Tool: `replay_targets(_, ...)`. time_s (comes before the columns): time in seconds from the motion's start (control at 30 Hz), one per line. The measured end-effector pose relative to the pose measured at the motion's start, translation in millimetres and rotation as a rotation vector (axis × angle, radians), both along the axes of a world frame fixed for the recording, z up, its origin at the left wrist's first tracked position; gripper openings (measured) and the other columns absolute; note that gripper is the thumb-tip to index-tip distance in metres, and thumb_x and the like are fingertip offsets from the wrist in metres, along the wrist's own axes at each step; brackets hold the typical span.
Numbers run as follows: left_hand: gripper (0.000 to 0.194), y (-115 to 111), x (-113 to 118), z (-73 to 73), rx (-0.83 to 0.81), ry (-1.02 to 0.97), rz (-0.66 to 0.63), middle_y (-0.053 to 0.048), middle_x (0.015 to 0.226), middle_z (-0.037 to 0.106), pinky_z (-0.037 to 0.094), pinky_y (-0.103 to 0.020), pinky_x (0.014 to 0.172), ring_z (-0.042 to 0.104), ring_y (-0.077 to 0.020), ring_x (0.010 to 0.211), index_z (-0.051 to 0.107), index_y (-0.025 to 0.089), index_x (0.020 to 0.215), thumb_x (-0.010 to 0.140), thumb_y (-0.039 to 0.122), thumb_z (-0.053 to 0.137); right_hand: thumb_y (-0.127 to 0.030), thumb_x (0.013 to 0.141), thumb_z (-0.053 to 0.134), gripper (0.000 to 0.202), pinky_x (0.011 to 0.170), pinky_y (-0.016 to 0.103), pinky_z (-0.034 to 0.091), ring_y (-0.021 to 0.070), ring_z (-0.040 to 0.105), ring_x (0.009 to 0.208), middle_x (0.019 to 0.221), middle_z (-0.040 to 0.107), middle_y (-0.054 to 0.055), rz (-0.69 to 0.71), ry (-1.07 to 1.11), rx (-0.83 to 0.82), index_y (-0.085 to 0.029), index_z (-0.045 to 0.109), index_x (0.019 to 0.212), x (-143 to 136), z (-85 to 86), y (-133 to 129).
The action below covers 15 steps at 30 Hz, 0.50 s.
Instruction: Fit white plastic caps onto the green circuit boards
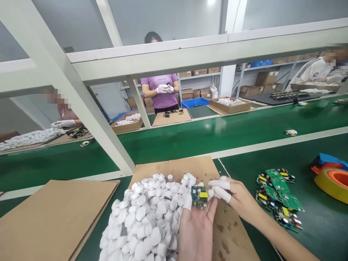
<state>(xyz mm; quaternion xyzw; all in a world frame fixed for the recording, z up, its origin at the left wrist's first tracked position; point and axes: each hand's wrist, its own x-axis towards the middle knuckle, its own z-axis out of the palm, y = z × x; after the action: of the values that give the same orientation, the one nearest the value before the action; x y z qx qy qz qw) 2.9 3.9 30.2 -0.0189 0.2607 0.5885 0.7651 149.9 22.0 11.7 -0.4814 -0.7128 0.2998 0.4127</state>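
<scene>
My left hand point(196, 232), palm up, grips a small green circuit board point(199, 197) between its thumb and fingers. A yellow component stands out on the board's upper side. At the board's right edge is my right hand point(231, 192), its fingers pinched together; what lies between them, if anything, I cannot make out. White finger cots cover fingertips of both hands. Beneath and left of my hands, a large heap of small round white pieces point(146, 214) lies on a cardboard sheet point(228, 232).
Several circuit boards point(280, 192) are piled at right, beside a yellow tape roll point(333, 183). More cardboard point(54, 217) lies at left. A green conveyor belt point(190, 137) carries single boards beyond a white frame post point(92, 108). Across it, gloved co-workers point(160, 90) handle parts.
</scene>
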Motion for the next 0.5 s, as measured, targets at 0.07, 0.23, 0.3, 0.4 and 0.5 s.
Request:
replay_targets(0.07,0.047,0.2,-0.1,-0.9,0.01,-0.031,0.01,-0.01,0.11,0.067,0.049,-0.05,0.091,0.065,-0.0291,0.097,0.049,0.026,0.126,0.082,0.011,0.048,-0.034,0.091,0.042,0.031,0.079,0.034,0.046,0.022,0.06,0.082,0.084,0.064,0.008,0.021,0.017,0.011,-0.018,0.069,0.095,1.8,-0.4,0.3)
replay_targets(0.23,0.039,0.7,-2.1,3.4,0.026,-0.091,-0.028,-0.012,0.103,0.069,0.05,-0.047,0.09,0.064,-0.0308,0.099,0.053,0.023,0.123,0.086,0.015,0.044,-0.032,0.08,0.058,0.048,0.081,0.035,0.05,0.0232,0.063,0.086,0.092,0.067,0.008,0.106,0.112,-0.086,-0.017,0.054,0.126,3.3,-5.7,0.3)
replay_targets(0.3,0.037,-0.3,-2.4,4.8,0.028,-0.097,-0.079,-0.01,0.099,0.071,0.051,-0.048,0.087,0.064,-0.0317,0.098,0.054,0.024,0.122,0.087,0.02,0.043,-0.029,0.078,0.06,0.045,0.074,0.032,0.052,0.0212,0.064,0.077,0.086,0.068,0.006,0.061,0.114,-0.088,-0.016,0.058,0.121,3.6,-5.8,-0.1)
replay_targets(0.4,0.036,-2.5,-1.0,4.9,-0.006,-0.048,-0.148,-0.01,0.094,0.071,0.053,-0.045,0.078,0.065,-0.032,0.095,0.056,0.023,0.12,0.089,0.028,0.039,-0.028,0.077,0.06,0.035,0.063,0.028,0.054,0.0186,0.064,0.066,0.077,0.07,0.004,-0.027,0.139,-0.035,-0.016,0.065,0.109,4.9,-3.7,-1.8)
replay_targets(0.5,0.036,-3.9,1.7,4.3,-0.009,0.045,-0.154,-0.01,0.089,0.071,0.053,-0.035,0.064,0.067,-0.0276,0.087,0.06,0.019,0.114,0.091,0.025,0.034,-0.027,0.076,0.062,0.027,0.059,0.026,0.054,0.0179,0.066,0.063,0.075,0.072,0.004,-0.108,0.18,0.04,-0.017,0.067,0.101,6.1,-1.5,-4.4)
